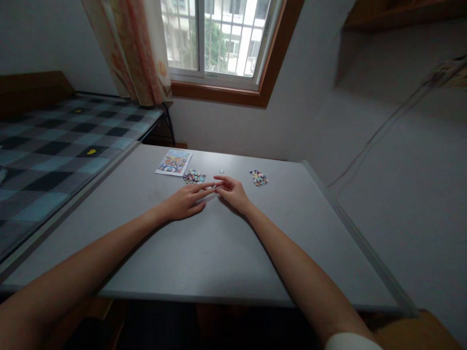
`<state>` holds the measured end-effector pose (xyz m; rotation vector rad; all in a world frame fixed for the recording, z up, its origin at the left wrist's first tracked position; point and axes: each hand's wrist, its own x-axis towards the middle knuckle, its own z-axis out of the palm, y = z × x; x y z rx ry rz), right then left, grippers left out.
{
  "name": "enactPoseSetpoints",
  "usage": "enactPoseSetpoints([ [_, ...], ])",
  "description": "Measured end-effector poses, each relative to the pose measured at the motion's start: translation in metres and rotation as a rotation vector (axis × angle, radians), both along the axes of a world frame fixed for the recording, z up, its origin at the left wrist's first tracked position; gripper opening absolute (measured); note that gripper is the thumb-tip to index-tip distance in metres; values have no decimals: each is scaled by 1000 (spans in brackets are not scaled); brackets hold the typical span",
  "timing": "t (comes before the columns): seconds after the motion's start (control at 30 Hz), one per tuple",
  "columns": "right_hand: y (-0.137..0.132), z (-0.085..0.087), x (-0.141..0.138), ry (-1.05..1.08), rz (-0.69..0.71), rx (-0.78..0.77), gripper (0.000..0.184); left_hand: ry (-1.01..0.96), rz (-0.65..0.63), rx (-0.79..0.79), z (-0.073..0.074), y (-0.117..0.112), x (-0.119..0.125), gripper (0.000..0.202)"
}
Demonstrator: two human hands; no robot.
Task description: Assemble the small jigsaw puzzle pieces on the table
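Note:
Near the far middle of the white table, my left hand [187, 200] lies low with its fingers stretched out to the right, thumb apart. Their tips meet those of my right hand [233, 194], which is bent inward with thumb and fingers drawn together. A small puzzle piece [213, 186] shows between the fingertips, partly hidden. Just beyond my hands is a loose puzzle piece [222, 171]. One pile of puzzle pieces [194, 176] sits behind my left hand, and a second pile of pieces [259, 178] lies to the right of my right hand.
A printed picture sheet [174, 163] lies at the table's far left. The white table [204, 262] has a raised strip along its right edge. To the left is a bed with a checked cover [83, 127]. A window [219, 43] and curtain [140, 53] are beyond.

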<state>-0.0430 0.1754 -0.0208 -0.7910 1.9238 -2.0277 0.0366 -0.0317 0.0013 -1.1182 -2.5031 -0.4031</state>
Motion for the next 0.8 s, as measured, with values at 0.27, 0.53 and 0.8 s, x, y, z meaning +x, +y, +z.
enactPoseSetpoints([
  [0.27, 0, 3, 0, -21, -84, -19, 40, -35, 29, 50, 1, 0, 1, 39],
  [0.53, 0, 5, 2, -4, -50, -22, 33, -56, 24, 83, 0, 0, 1, 31],
  [0.8, 1, 7, 5, -24, -71, -7, 37, -46, 23, 67, 3, 1, 1, 38],
])
